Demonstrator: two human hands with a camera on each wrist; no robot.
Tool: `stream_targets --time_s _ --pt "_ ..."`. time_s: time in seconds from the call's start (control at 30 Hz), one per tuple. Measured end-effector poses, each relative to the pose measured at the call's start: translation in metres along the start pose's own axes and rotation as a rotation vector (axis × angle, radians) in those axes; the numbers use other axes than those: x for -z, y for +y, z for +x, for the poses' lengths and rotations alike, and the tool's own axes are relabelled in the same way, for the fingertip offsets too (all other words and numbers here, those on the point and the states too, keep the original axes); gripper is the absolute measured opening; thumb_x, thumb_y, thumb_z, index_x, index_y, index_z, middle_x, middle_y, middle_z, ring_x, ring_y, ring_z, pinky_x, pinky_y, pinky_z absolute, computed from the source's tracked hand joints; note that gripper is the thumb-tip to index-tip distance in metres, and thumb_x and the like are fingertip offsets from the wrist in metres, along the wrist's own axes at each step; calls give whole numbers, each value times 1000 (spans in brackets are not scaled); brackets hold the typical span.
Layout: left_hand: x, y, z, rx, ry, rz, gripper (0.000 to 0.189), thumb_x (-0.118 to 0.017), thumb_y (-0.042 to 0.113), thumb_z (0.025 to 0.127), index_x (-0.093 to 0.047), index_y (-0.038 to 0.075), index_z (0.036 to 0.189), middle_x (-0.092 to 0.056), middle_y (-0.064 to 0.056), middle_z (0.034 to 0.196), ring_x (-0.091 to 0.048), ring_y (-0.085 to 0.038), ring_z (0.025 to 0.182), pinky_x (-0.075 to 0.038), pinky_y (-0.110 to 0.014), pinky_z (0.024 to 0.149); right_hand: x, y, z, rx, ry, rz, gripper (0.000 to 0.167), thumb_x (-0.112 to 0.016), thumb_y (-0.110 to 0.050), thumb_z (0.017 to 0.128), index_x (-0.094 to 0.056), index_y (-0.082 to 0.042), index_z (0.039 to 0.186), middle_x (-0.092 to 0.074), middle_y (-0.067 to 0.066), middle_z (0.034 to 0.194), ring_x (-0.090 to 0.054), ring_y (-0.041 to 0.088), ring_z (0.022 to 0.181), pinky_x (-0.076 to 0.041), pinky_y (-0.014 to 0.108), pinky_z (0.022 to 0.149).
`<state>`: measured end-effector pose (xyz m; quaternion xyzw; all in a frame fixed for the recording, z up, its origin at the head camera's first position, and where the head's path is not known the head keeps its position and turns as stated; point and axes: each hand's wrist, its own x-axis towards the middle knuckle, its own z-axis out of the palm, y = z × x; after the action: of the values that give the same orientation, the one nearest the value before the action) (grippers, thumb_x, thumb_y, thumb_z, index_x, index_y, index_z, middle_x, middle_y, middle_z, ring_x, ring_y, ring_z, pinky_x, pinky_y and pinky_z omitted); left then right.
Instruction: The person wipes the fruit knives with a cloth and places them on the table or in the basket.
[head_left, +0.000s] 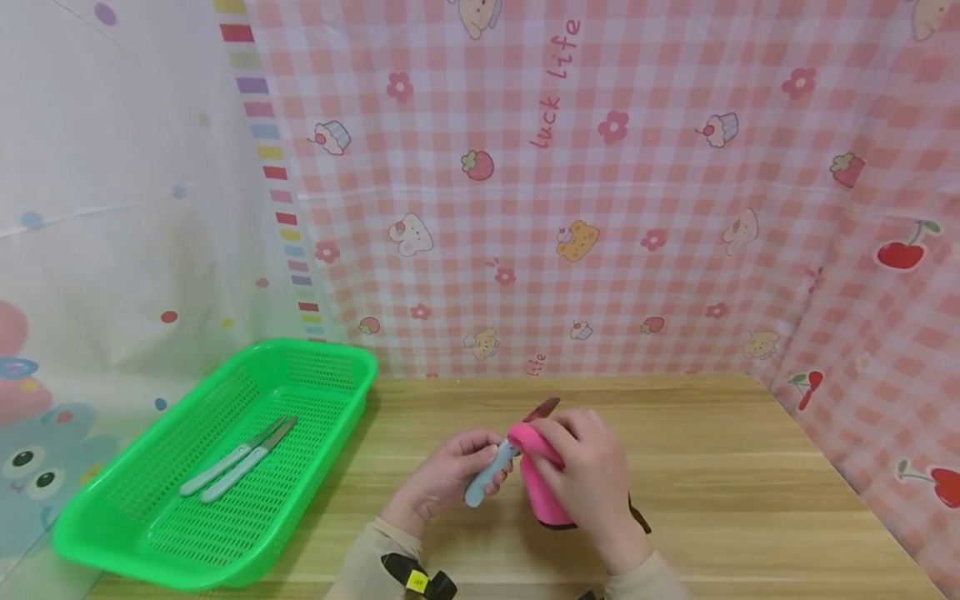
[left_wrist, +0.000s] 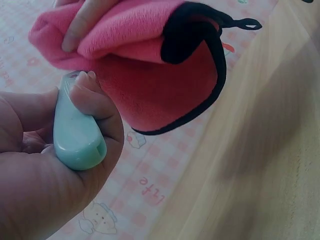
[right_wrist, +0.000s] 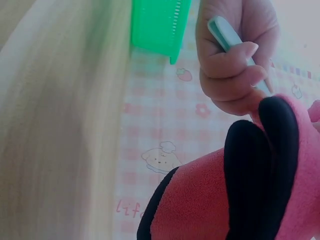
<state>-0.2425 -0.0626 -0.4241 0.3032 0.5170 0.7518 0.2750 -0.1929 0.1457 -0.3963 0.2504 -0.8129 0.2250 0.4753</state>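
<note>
My left hand [head_left: 457, 471] grips the pale blue-green handle of a knife [head_left: 486, 477], its fingers curled round it. The blade points up and away, and its end shows beyond a pink cloth [head_left: 542, 487] with dark edging. My right hand [head_left: 588, 467] pinches the folded cloth round the blade close to the handle. In the left wrist view the handle's butt [left_wrist: 80, 145] faces the camera and the cloth [left_wrist: 150, 75] hangs just beyond it, with a small black loop at its corner. Most of the blade is hidden by the cloth.
A green plastic basket [head_left: 315, 492] stands at the left of the wooden table [head_left: 720, 492]. Two knives [head_left: 240, 462] with pale handles lie in it, side by side. A pink checked curtain [head_left: 525, 275] closes off the back and right side.
</note>
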Motion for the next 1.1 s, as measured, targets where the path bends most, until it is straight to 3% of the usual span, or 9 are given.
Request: stream_targets --time_s 0.43,1.1 --pt "-7 1 0 25 50 98 16 -46 8 104 -60 11 99 -59 -4 85 -55 -9 65 -47 -21 62 -6 -2 -2 -3 -8 2 25 -84 -16 73 -73 -13 95 -59 3 87 -53 23 74 -46 37 62" --pt "-8 2 -1 60 69 111 15 -47 9 104 -62 10 102 -61 -3 85 -56 -10 67 -48 -21 61 -1 7 -2 -74 27 -43 22 -84 -16 74 -75 -9 93 -62 7 86 -55 26 74 -47 40 62"
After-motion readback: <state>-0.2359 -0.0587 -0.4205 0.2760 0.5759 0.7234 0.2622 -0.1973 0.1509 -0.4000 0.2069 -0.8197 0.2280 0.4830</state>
